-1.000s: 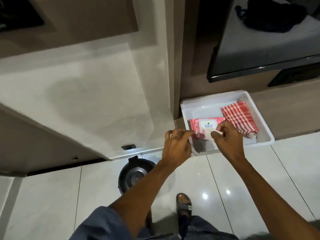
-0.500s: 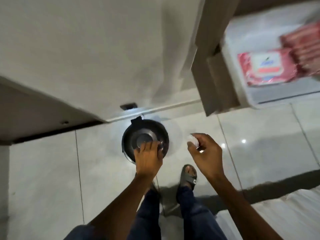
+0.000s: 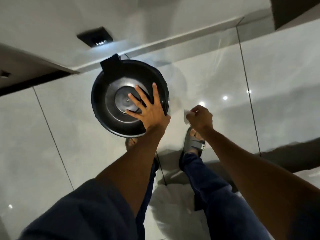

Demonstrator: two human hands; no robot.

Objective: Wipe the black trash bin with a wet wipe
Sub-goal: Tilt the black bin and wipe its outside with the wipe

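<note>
The round black trash bin (image 3: pixel 110 101) stands on the glossy floor just in front of my feet, seen from straight above, with its lid down. My left hand (image 3: pixel 149 110) lies flat on the near right part of the lid, fingers spread, thumb hooked at the rim. My right hand (image 3: pixel 200 117) hovers to the right of the bin, a little apart from it, fingers closed on a small white wet wipe (image 3: pixel 186 116) that sticks out on its left side.
A white wall with a skirting ledge (image 3: pixel 173 40) runs behind the bin, with a dark socket (image 3: pixel 95 36) low on it. My sandalled feet (image 3: pixel 194 144) stand close to the bin. Large floor tiles (image 3: pixel 277 70) spread left and right.
The view has dropped closer to the bin; the white tray with the wipes pack has left the frame. My left hand has spread flat on the lid. My right hand still holds the wipe.
</note>
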